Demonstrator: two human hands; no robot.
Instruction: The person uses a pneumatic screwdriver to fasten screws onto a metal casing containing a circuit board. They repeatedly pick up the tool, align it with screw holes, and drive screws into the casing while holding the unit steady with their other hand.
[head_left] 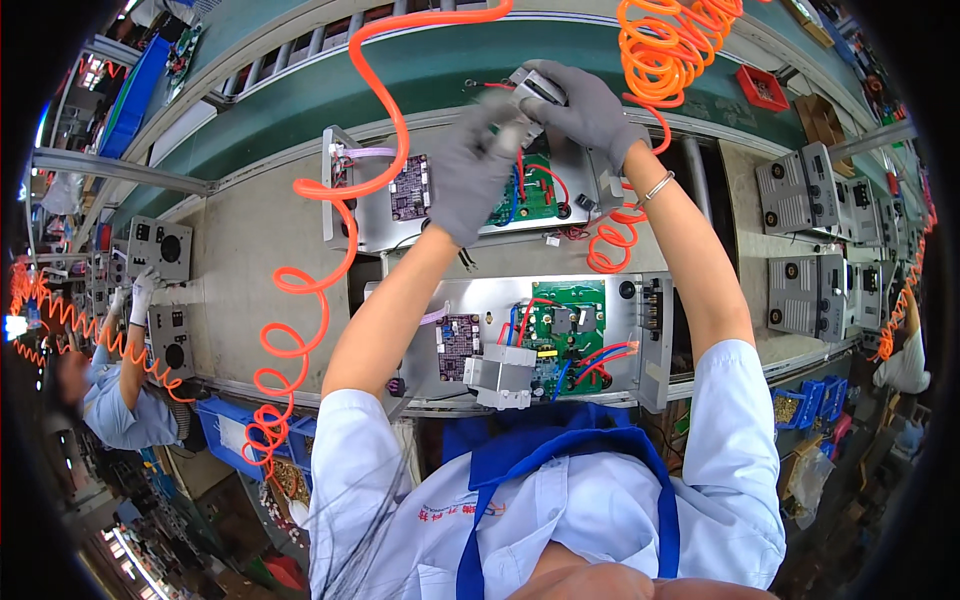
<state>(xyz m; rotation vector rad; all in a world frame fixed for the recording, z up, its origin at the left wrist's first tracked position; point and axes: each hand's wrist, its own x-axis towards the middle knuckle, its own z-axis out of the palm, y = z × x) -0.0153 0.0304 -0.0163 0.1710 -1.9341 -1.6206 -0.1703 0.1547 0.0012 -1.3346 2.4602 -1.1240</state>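
My right hand (590, 110), in a grey glove, is closed on a small grey block-shaped part (540, 88) above the farther metal chassis (375, 205). My left hand (465, 180), gloved the same way, is beside that part and smeared by motion. Whether its fingers grip anything does not show. Below the hands the farther chassis carries a purple circuit board (410, 188) and a green circuit board (540, 200) with red and blue wires. Closer to me lies a second open chassis (420, 362), with a grey block (503, 375), boards and loose wire ends.
An orange coiled air hose (290, 340) hangs on the left, and another coil (665, 60) at the upper right. Finished-looking grey units (800, 190) stand on the right. At far left a co-worker's gloved hand (143, 290) touches another unit. Blue bins (225, 430) sit below the bench.
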